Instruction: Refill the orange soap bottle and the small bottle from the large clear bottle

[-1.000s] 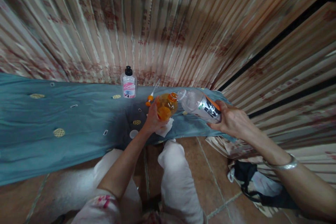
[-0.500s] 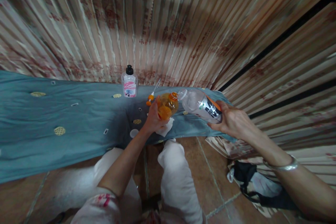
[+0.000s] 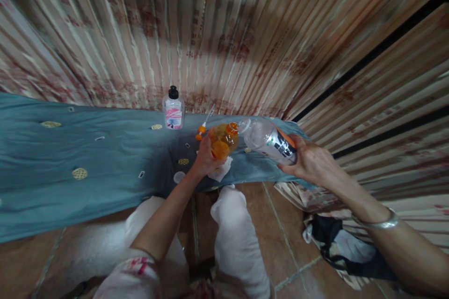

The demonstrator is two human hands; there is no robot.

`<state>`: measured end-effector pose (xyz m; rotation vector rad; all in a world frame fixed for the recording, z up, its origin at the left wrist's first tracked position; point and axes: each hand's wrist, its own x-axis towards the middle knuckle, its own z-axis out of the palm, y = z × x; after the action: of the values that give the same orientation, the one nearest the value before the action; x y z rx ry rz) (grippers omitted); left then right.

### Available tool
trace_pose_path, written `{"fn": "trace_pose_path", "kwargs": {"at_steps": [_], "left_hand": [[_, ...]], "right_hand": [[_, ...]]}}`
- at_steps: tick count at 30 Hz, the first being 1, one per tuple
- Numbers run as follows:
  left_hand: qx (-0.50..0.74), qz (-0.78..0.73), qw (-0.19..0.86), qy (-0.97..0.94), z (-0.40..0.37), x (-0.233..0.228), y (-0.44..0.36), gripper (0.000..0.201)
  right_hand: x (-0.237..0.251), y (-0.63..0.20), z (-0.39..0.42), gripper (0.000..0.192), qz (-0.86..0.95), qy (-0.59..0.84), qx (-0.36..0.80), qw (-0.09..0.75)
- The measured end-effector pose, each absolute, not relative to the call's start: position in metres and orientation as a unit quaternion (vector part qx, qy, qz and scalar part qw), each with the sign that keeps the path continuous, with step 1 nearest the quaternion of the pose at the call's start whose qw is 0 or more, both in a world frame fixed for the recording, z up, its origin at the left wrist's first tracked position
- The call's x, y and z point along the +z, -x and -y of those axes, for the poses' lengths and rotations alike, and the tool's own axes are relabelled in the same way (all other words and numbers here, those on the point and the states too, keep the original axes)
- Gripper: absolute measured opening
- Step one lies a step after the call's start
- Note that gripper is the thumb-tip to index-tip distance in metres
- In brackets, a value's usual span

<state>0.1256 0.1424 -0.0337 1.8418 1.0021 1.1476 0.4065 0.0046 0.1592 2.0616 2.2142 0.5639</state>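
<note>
Orange bottle [image 3: 224, 142] is held above the teal cloth [image 3: 115, 159], left of the clear bottle [image 3: 268, 140]. Its wall is see-through amber, rounded and glossy; its short neck is uncapped, tipped up and to the right, and ringed by a pale rim. A denser orange patch is seen low in the body, though whether it is liquid or the base cannot be told. It is gripped from the left and below by the left hand [image 3: 206, 159], whose fingers are curled about it and partly hidden. The clear bottle is colourless, with a band of black, silver and orange marked with large lettering; its far end is clasped by the right hand [image 3: 308, 159], thumb beneath and fingers over the top. It is laid over on a slant, its mouth brought close to the orange one; whether the rims touch cannot be made out. An orange-and-white pump [image 3: 201, 132] with a clear tube is left lying just beyond the left hand. Farther left, a pink-labelled bottle [image 3: 173, 114] with a black cap is stood upright before the curtain [image 3: 175, 32]. A white tissue [image 3: 221, 170] and a pale disc [image 3: 179, 177] are placed near the cloth's front edge.
</note>
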Motion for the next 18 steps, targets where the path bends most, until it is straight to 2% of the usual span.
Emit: {"fn": "trace_pose_path", "kwargs": {"at_steps": [7, 18], "left_hand": [[0.442, -0.398, 0.365, -0.716, -0.1418, -0.0317, -0.1256, 0.122], [0.459, -0.383, 0.354, -0.719, -0.1443, -0.0393, -0.1267, 0.122]], "right_hand": [[0.1603, -0.404, -0.0033, 0.08, -0.721, -0.668, 0.182, 0.027], [0.1602, -0.4018, -0.0033, 0.068, -0.719, -0.669, 0.185, 0.032]]}}
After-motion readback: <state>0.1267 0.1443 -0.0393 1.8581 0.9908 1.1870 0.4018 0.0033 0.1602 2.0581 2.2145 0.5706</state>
